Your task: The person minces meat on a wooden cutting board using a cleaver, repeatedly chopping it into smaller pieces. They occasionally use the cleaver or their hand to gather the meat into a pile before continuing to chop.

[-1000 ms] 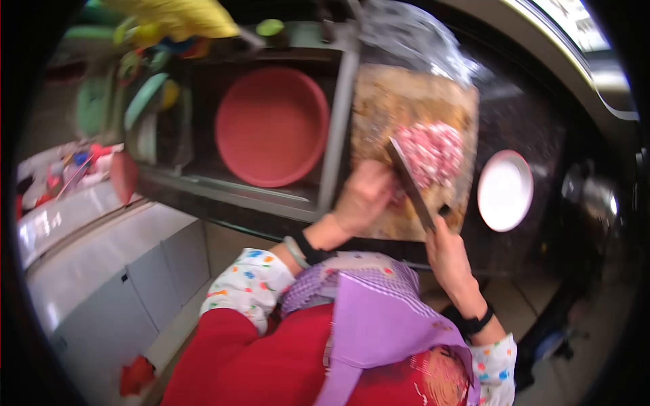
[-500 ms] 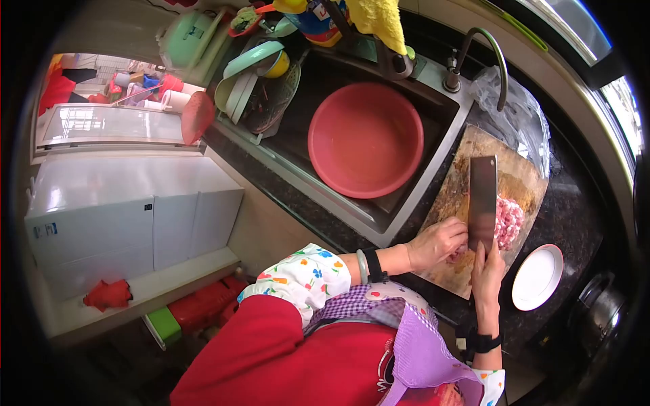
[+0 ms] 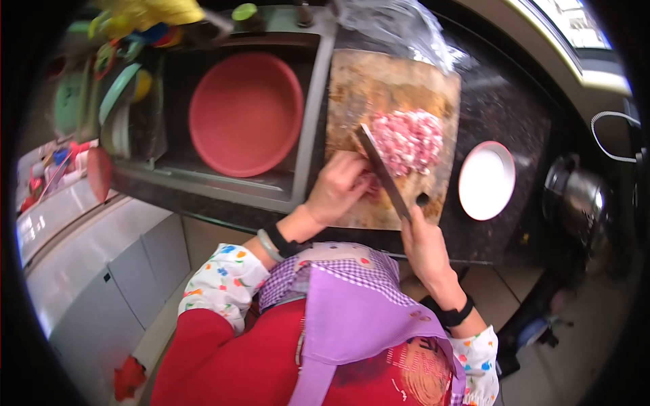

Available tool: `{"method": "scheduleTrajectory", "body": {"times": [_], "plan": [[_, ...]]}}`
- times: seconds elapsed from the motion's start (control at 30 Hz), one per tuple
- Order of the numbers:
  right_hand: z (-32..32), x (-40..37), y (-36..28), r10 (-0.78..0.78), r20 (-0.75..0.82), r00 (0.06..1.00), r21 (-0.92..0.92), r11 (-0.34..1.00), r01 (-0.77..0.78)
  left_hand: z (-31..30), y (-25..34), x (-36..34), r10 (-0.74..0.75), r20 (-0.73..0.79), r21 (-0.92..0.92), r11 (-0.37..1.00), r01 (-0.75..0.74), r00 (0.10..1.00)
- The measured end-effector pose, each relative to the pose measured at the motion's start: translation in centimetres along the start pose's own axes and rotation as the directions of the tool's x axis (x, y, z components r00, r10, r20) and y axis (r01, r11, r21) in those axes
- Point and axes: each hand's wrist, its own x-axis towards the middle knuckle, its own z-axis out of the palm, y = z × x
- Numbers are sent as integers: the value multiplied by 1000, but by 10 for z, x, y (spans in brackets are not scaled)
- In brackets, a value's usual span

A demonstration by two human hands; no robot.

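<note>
A worn wooden cutting board (image 3: 365, 74) lies on the dark counter beside the sink. Heaped on it is diced pinkish meat (image 3: 409, 141). My right hand (image 3: 425, 245) is closed around the handle of a cleaver (image 3: 384, 168), whose blade appears nearly edge-on, between the heap and my other hand. With bent fingers, my left hand (image 3: 336, 188) holds down a piece of raw meat (image 3: 374, 189) on the board, just left of the blade. My fingers partly cover that piece.
Left of the board, a red basin (image 3: 247, 115) sits in the sink (image 3: 313, 88). A crumpled clear plastic bag (image 3: 399, 30) lies behind the board. On the right are a white bowl (image 3: 487, 181) and a metal pot (image 3: 575, 196). Dishes (image 3: 118, 101) stand at the far left.
The view has turned, so the board appears straighter and further left. The cleaver's broad face showed before; now the blade is narrow and slanted. Both hands keep their holds.
</note>
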Motion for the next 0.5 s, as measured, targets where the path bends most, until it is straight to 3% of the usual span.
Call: {"method": "scheduleTrajectory", "body": {"times": [0.17, 0.33, 0.5], "plan": [[2, 0, -8, -20, 38, 999, -63, 998, 22, -3, 6, 0, -53, 53, -56, 997, 56, 997], [12, 16, -8, -17, 37, 999, -62, 998, 19, 3, 1, -5, -5, 38, -15, 1000, 5, 999], [20, 82, -28, -60, -91, 994, 66, 996, 66, 8, -5, -4, 60, 50, -12, 998, -60, 997]]}}
